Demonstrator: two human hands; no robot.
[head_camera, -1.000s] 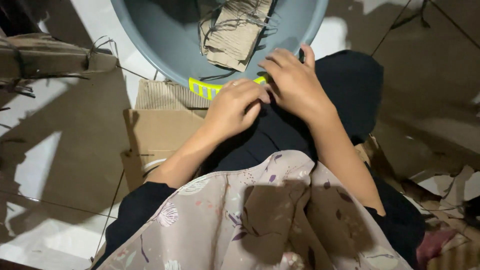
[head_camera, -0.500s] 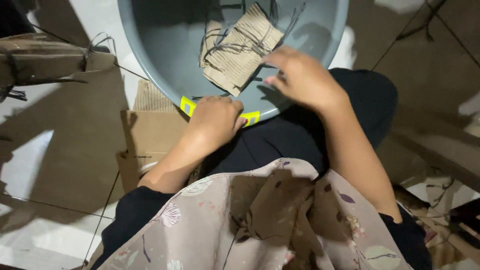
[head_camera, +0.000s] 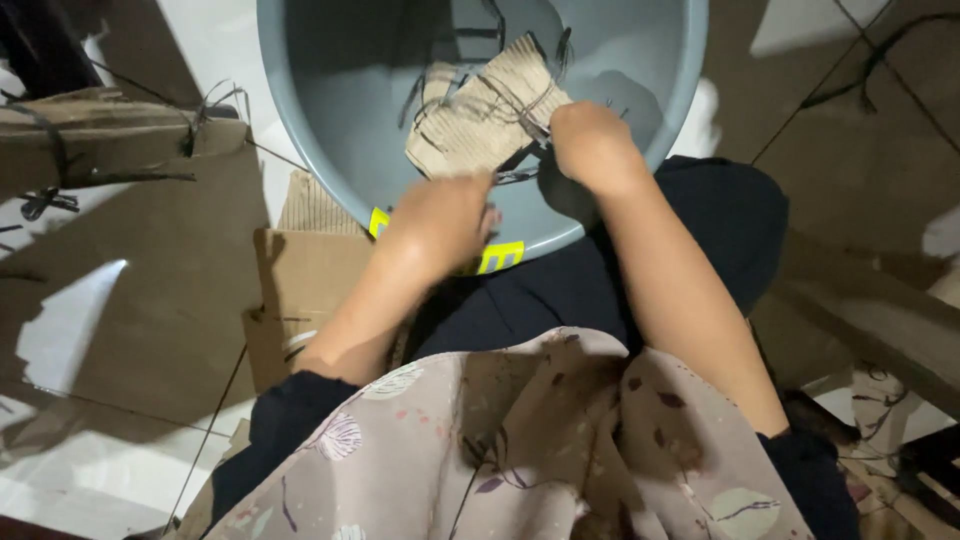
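A round grey-blue basin (head_camera: 300, 120) rests against the person's lap, a yellow label (head_camera: 500, 256) on its near rim. Inside lies a bundle of corrugated cardboard strips (head_camera: 480, 120) tied with dark string. The right hand (head_camera: 590, 145) closes on the bundle's right edge; the left hand (head_camera: 440, 215) curls over the near rim, its grip unclear. Flattened brown cardboard (head_camera: 300, 290) lies on the floor to the left.

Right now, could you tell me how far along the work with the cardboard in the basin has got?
Done: one bundle of corrugated cardboard strips, wound with dark string, already lies inside the grey basin. In hand: the right hand reaches into the basin at the bundle's edge, and the left hand rests on the near rim. Left: flat cardboard pieces lie on the floor beside the basin, unbundled.
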